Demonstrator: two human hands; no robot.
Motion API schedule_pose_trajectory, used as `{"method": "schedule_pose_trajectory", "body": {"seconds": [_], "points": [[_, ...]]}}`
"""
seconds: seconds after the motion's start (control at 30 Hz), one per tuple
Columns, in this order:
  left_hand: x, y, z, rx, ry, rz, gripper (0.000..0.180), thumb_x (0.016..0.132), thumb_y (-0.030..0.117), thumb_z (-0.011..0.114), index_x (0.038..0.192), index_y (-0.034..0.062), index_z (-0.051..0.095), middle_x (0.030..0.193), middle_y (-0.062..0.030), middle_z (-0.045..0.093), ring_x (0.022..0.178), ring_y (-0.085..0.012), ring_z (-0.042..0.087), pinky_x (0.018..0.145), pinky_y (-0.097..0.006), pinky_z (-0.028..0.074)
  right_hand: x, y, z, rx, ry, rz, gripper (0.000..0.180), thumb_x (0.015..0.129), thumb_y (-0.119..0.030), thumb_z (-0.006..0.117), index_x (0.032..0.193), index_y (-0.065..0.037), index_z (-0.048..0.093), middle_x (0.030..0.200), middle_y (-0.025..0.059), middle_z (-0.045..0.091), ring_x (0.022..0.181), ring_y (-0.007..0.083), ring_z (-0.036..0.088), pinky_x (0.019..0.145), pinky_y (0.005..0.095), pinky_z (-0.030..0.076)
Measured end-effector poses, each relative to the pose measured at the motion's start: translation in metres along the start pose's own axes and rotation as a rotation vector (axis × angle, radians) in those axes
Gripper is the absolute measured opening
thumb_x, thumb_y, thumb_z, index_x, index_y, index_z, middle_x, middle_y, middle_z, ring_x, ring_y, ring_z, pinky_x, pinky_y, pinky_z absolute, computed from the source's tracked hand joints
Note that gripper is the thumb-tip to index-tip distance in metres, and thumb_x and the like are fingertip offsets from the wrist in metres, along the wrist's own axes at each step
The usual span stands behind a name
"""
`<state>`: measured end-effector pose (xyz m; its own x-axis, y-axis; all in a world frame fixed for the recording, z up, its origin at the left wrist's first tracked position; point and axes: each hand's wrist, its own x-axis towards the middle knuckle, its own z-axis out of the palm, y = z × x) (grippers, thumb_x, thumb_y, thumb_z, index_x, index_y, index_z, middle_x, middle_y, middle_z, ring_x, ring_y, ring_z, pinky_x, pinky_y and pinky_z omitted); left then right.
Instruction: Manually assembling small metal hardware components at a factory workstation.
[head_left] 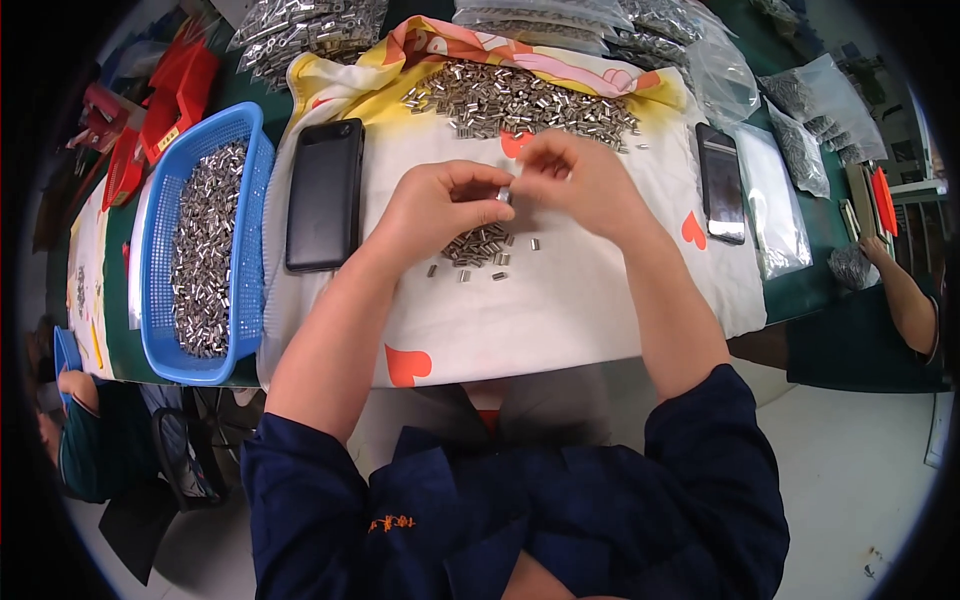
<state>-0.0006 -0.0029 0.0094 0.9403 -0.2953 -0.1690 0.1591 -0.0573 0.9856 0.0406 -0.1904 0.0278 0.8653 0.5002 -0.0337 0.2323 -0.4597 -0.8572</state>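
Bench (820, 222): dark green, running beneath the printed cloth (600, 305) and out beyond its left and right edges.
Cloth: white with orange-red hearts, its far edge gathered into yellow, orange and pink folds.
Blue basket (190, 371): long, with perforated walls, just beside the cloth's left edge, holding many short metal pieces (207, 255).
Big heap (520, 100): similar metal pieces, spread across the far part of the cloth.
Clear bags (310, 42): full of metal parts, past the cloth's far left corner.
Black case (325, 205): flat, lying on the cloth's left part.
Left hand (437, 208): above the cloth's middle, its grip pinching the held piece (504, 194).
Right hand (588, 185): above the cloth's middle, fingers curled close to that piece; whether its grip pinches anything, I cannot tell.
Phone (722, 187): dark-screened, at the cloth's right edge.
Small pile (478, 247): on the cloth's middle, partly behind the left hand, strays around it.
Held piece: shiny, above the cloth's middle, between left thumb and forefinger.
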Motion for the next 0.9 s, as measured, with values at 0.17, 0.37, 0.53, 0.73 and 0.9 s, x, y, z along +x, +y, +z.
{"method": "schedule_pose_trajectory", "body": {"seconds": [0.17, 0.37, 0.53, 0.73, 0.9], "points": [[-0.003, 0.004, 0.011, 0.164, -0.128, 0.042, 0.027, 0.07, 0.007, 0.069, 0.096, 0.0017, 0.062, 0.076, -0.0013, 0.061, 0.069, -0.0056, 0.055, 0.064, -0.02, 0.045, 0.02, 0.055, -0.018, -0.622, 0.612, -0.073, 0.033, 0.077, -0.02, 0.058, 0.1, 0.003, 0.052, 0.099, 0.0214, 0.053, 0.092, 0.0312, 0.051, 0.082, 0.0374, 0.04], [-0.009, 0.005, 0.012, 0.254, -0.245, 0.143, 0.028, 0.068, 0.006, 0.07, 0.094, 0.0009, 0.062, 0.076, -0.0029, 0.063, 0.069, -0.0063, 0.055, 0.063, -0.021, 0.046, 0.045, 0.059, 0.002, -0.879, 0.576, -0.052, 0.038, 0.082, -0.016, 0.048, 0.11, 0.008, 0.044, 0.105, 0.0261, 0.048, 0.098, 0.0377, 0.047, 0.086, 0.0413, 0.038], [-0.013, 0.006, 0.007, 0.265, -0.342, 0.161, 0.029, 0.067, 0.011, 0.071, 0.093, 0.002, 0.063, 0.076, -0.0042, 0.064, 0.068, -0.0081, 0.056, 0.063, -0.023, 0.046, 0.058, 0.041, 0.022, -0.748, 0.543, -0.084, 0.036, 0.082, -0.013, 0.046, 0.111, 0.008, 0.043, 0.106, 0.0266, 0.048, 0.099, 0.0383, 0.047, 0.087, 0.0411, 0.038], [-0.015, 0.009, 0.006, 0.251, -0.345, 0.152, 0.028, 0.067, 0.01, 0.07, 0.094, 0.0027, 0.063, 0.077, -0.0057, 0.064, 0.07, -0.0093, 0.058, 0.066, -0.023, 0.046, 0.064, 0.03, 0.031, -0.723, 0.444, -0.148, 0.034, 0.083, -0.012, 0.044, 0.115, 0.0, 0.048, 0.122, 0.0176, 0.044, 0.111, 0.0297, 0.044, 0.093, 0.0359, 0.036], [-0.011, 0.003, 0.003, 0.232, -0.27, 0.205, 0.028, 0.067, 0.01, 0.071, 0.093, 0.003, 0.063, 0.081, -0.0053, 0.065, 0.073, -0.0098, 0.059, 0.069, -0.024, 0.047, 0.059, 0.026, 0.027, -0.492, 0.389, -0.282, 0.029, 0.08, -0.009, 0.047, 0.108, -0.005, 0.055, 0.111, 0.0143, 0.054, 0.104, 0.0285, 0.05, 0.091, 0.0352, 0.039]]}}
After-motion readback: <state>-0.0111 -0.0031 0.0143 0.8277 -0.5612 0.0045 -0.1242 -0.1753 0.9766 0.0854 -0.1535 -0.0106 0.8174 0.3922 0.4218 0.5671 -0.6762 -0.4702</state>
